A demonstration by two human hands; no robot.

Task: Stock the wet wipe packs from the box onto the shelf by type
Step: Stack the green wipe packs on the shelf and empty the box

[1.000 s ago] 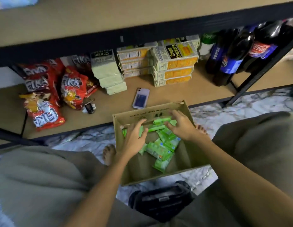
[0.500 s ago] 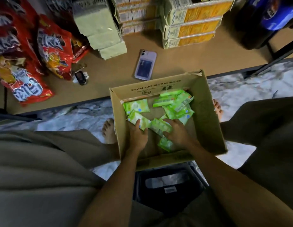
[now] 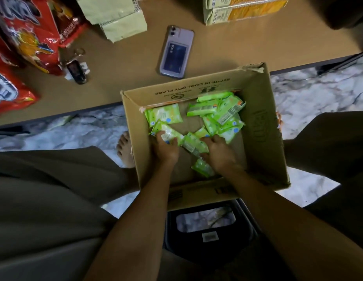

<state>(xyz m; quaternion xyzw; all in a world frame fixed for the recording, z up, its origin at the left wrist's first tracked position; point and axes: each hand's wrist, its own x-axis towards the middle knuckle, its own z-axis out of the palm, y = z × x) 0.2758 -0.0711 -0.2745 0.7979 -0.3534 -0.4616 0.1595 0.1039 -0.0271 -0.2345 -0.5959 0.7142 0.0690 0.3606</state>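
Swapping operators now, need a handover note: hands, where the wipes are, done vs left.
Left hand: in the box, fingers curled on a green wet wipe pack.
Right hand: in the box, gripping another pack.
Remaining packs: loose in the box, mostly at the far right.
Shelf: no wipes on the visible part.
Left: stock all packs by type.

Inside the open brown cardboard box [image 3: 259, 126], the left hand [image 3: 166, 148] and right hand [image 3: 219, 153] each grip green plastic wet wipe packs [image 3: 217, 113].
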